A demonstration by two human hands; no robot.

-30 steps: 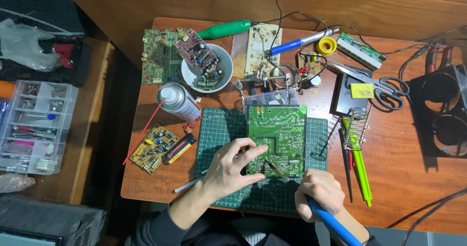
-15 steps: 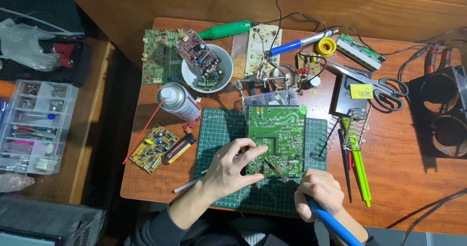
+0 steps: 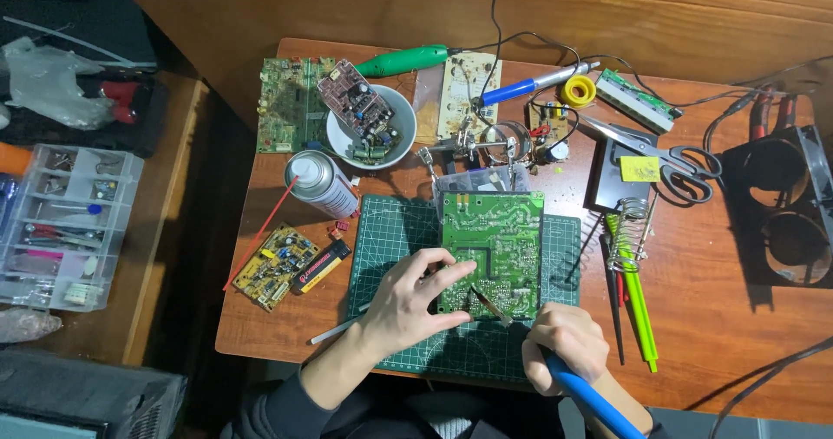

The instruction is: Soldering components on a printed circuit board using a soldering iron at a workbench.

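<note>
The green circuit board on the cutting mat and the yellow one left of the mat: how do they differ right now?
The green circuit board is larger and lies square on the cutting mat; the yellow circuit board is smaller and sits askew on the bare table. The left hand rests on the green board, and the right hand brings a blue-handled iron to it; nothing touches the yellow one. Both lie flat.

Light's bright and even over my green circuit board [image 3: 491, 252], coming from upper right: the spray can [image 3: 319, 182] and scissors [image 3: 672, 157] left and right of it throw shadows down-left. Left of the board, past the table edge, it goes dim. Focus sharp, slight softness at corners, no glare.
</note>
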